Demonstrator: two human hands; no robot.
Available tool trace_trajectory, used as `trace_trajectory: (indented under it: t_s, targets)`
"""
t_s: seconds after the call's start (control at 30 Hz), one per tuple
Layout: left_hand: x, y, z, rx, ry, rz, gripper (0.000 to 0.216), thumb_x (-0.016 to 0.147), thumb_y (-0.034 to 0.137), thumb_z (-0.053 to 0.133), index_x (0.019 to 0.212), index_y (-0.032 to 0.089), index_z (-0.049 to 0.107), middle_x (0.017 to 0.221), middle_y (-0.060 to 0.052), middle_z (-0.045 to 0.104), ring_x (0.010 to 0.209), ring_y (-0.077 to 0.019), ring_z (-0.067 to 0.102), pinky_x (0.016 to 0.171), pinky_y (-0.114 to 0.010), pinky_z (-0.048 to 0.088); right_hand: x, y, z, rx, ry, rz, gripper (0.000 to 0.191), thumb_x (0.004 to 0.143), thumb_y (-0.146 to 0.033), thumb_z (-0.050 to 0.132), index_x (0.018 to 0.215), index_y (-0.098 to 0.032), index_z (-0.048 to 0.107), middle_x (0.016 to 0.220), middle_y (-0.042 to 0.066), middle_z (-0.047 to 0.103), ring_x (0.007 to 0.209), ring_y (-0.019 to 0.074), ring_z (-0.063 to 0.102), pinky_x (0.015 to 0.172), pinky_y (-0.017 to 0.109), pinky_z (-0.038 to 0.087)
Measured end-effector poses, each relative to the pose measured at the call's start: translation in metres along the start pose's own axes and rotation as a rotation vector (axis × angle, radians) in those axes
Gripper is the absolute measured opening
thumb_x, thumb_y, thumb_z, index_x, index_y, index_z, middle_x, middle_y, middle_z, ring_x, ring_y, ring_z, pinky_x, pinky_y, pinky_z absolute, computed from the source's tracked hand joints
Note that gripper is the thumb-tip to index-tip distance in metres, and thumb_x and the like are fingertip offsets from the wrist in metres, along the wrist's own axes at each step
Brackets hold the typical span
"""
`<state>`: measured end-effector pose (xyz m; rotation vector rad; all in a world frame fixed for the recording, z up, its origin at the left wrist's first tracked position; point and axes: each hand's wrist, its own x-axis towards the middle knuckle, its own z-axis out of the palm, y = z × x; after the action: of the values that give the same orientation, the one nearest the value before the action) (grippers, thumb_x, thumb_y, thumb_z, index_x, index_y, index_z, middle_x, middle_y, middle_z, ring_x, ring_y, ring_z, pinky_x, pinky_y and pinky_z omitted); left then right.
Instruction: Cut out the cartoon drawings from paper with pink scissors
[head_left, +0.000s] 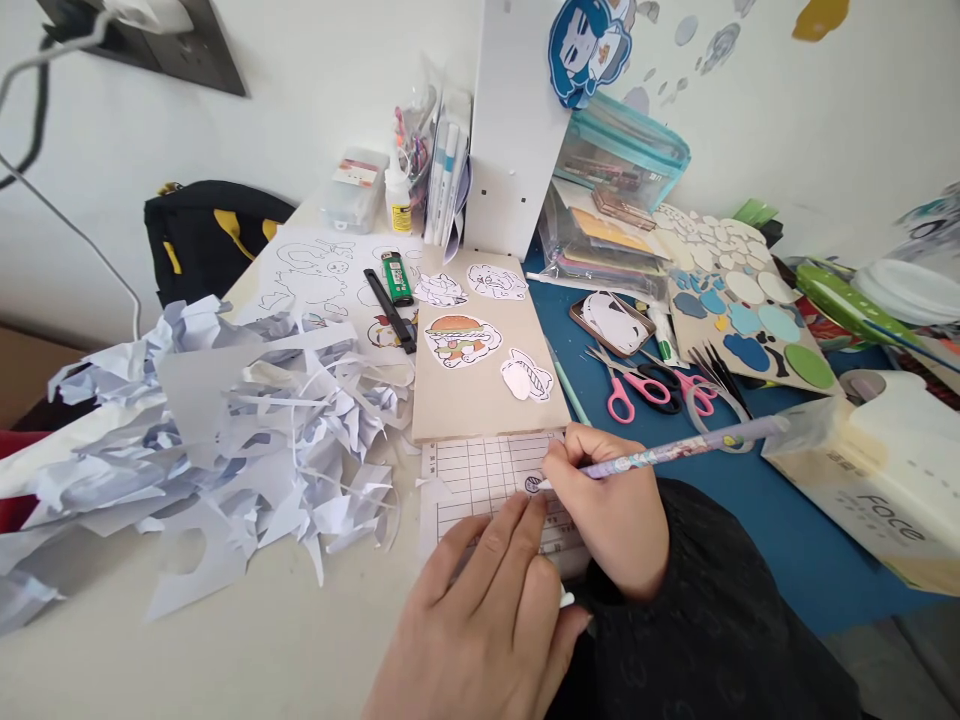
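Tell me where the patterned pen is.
In the head view, right of centre, the patterned pen is in the right hand, its tip by the small round drawing over the lined paper, near the fingertips of the left hand.

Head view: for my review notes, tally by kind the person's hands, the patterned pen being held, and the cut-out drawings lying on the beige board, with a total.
Hands: 2, the left hand and the right hand
Patterned pen: 1
Cut-out drawings on the beige board: 4
Total: 7
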<state>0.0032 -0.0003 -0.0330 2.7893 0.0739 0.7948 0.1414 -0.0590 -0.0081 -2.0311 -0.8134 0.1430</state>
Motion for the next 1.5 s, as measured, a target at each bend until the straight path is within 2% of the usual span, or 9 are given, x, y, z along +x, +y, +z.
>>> trace_trajectory:
  t_s: [0.4, 0.53, 0.6, 0.7, 0.83, 0.93, 1.07, 1.3, 1.5]
  targets:
    - [0.003, -0.003, -0.001, 0.050, 0.021, -0.020, 0.024, 0.099, 0.028, 0.040, 0.087, 0.018, 0.059, 0.116, -0.009, 0.074, 0.108, -0.0216, 0.069, 0.088, -0.037, 0.044, -0.008, 0.005, -0.004, 0.106, 0.154, 0.015, 0.040, 0.091, -0.033, 0.056, 0.058, -0.025, 0.035, 0.043, -0.010, 0.035, 0.036, 0.0103, 0.031, 0.037, 0.023, 0.030]
    - [0.004, -0.004, -0.002, 0.066, 0.039, -0.049, 0.019, 0.097, 0.029, 0.045, 0.086, 0.018, 0.057, 0.115, -0.010, 0.074, 0.108, -0.0230, 0.069, 0.085, -0.035, 0.047, -0.006, 0.008, -0.008, 0.081, 0.229, -0.082, 0.020, 0.094, -0.029, 0.058, 0.076, -0.023, 0.052, 0.054, -0.007, 0.054, 0.044, 0.0128, 0.050, 0.043, 0.022, 0.042]
    - [0.003, -0.005, -0.002, 0.079, 0.046, -0.067, 0.017, 0.096, 0.028, 0.046, 0.087, 0.018, 0.057, 0.116, -0.010, 0.074, 0.107, -0.0237, 0.069, 0.084, -0.036, 0.048, -0.002, 0.007, -0.011, 0.026, 0.197, -0.168, 0.007, 0.096, -0.023, 0.054, 0.092, -0.021, 0.060, 0.074, -0.001, 0.068, 0.062, 0.0157, 0.062, 0.058, 0.024, 0.050]
    - [0.001, -0.005, -0.003, 0.100, 0.063, -0.091, 0.014, 0.095, 0.028, 0.048, 0.087, 0.019, 0.056, 0.114, -0.010, 0.075, 0.107, -0.0244, 0.069, 0.083, -0.036, 0.048, 0.009, 0.001, -0.014, -0.098, 0.083, -0.341, 0.017, 0.097, -0.014, 0.049, 0.099, -0.020, 0.065, 0.095, 0.005, 0.072, 0.086, 0.0200, 0.066, 0.080, 0.031, 0.048]
    - [0.002, -0.004, -0.005, 0.117, 0.088, -0.109, 0.016, 0.095, 0.026, 0.044, 0.084, 0.020, 0.054, 0.108, -0.011, 0.076, 0.102, -0.0253, 0.071, 0.080, -0.037, 0.050, 0.027, -0.006, -0.013, -0.297, -0.097, -0.512, 0.015, 0.091, -0.005, 0.056, 0.097, -0.015, 0.065, 0.106, 0.011, 0.070, 0.097, 0.0272, 0.062, 0.083, 0.037, 0.045]
    - [0.004, -0.002, -0.006, 0.125, 0.117, -0.118, 0.017, 0.096, 0.025, 0.042, 0.083, 0.020, 0.053, 0.105, -0.012, 0.077, 0.099, -0.0255, 0.072, 0.078, -0.037, 0.051, 0.037, -0.008, -0.010, -0.428, -0.208, -0.567, 0.016, 0.088, 0.000, 0.059, 0.091, -0.014, 0.064, 0.096, 0.009, 0.070, 0.083, 0.0255, 0.062, 0.070, 0.035, 0.047]
    - [0.005, -0.002, -0.006, 0.117, 0.131, -0.124, 0.018, 0.096, 0.025, 0.041, 0.084, 0.020, 0.053, 0.103, -0.012, 0.077, 0.099, -0.0256, 0.073, 0.076, -0.037, 0.052, 0.040, -0.006, -0.008, -0.553, -0.237, -0.578, 0.016, 0.092, -0.003, 0.056, 0.083, -0.015, 0.061, 0.073, -0.001, 0.061, 0.063, 0.0170, 0.057, 0.057, 0.029, 0.046]
    - [0.003, -0.002, -0.006, 0.090, 0.159, -0.139, 0.018, 0.096, 0.024, 0.042, 0.084, 0.019, 0.054, 0.100, -0.013, 0.078, 0.098, -0.0269, 0.073, 0.076, -0.039, 0.054, 0.039, 0.002, -0.005, -0.555, -0.158, -0.554, 0.008, 0.098, -0.017, 0.057, 0.092, -0.015, 0.063, 0.066, -0.005, 0.056, 0.056, 0.0129, 0.056, 0.055, 0.026, 0.049]
    - [0.001, 0.001, -0.006, 0.060, 0.160, -0.157, 0.016, 0.096, 0.025, 0.043, 0.087, 0.018, 0.055, 0.103, -0.014, 0.077, 0.100, -0.0285, 0.072, 0.077, -0.041, 0.056, 0.039, 0.004, -0.003, -0.347, -0.010, -0.464, 0.007, 0.096, -0.018, 0.057, 0.094, -0.016, 0.064, 0.073, -0.002, 0.063, 0.063, 0.0156, 0.062, 0.062, 0.031, 0.051]
